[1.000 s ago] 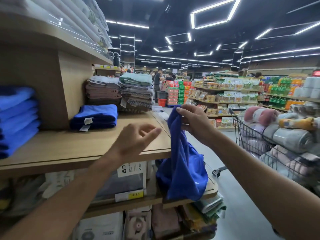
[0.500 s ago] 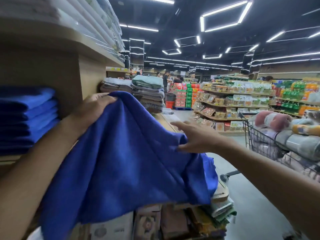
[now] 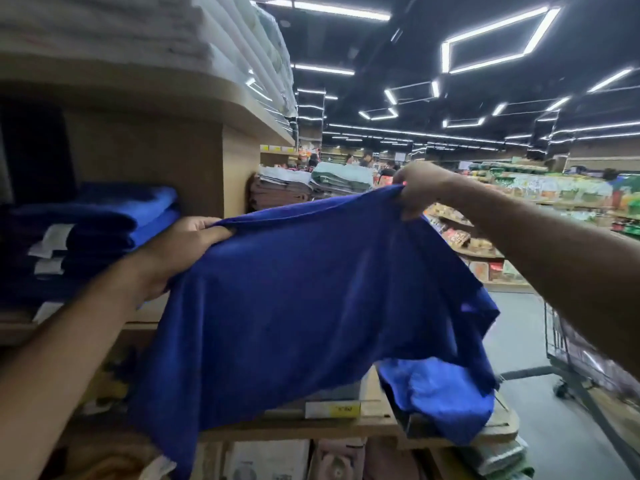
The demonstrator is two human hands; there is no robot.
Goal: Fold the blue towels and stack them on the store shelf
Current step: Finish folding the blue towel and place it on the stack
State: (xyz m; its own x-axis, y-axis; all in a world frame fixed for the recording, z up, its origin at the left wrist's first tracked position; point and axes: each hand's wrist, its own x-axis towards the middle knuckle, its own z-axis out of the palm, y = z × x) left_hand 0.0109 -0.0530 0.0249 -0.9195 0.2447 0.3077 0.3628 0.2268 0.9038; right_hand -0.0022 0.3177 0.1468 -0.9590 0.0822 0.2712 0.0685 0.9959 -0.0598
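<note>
A blue towel (image 3: 311, 299) hangs spread out in front of the wooden shelf (image 3: 149, 315), held up by its top edge. My left hand (image 3: 180, 247) grips the towel's left corner, and my right hand (image 3: 420, 188) pinches the right corner higher up. The cloth's lower right part bunches on the lower shelf board (image 3: 374, 420). A stack of folded blue towels (image 3: 114, 230) with white tags lies on the shelf at the left, just behind my left hand. The hanging towel hides most of the shelf surface.
Folded grey, brown and green towels (image 3: 311, 185) are stacked further along the shelf. White packaged goods (image 3: 221, 53) fill the shelf above. A wire shopping cart (image 3: 581, 351) stands in the aisle at the right. Boxed goods (image 3: 270, 459) sit under the lower board.
The towel went from hanging bunched in my right hand to being stretched wide between both hands. My left hand took hold of its left corner, and my right hand rose to pinch the right corner.
</note>
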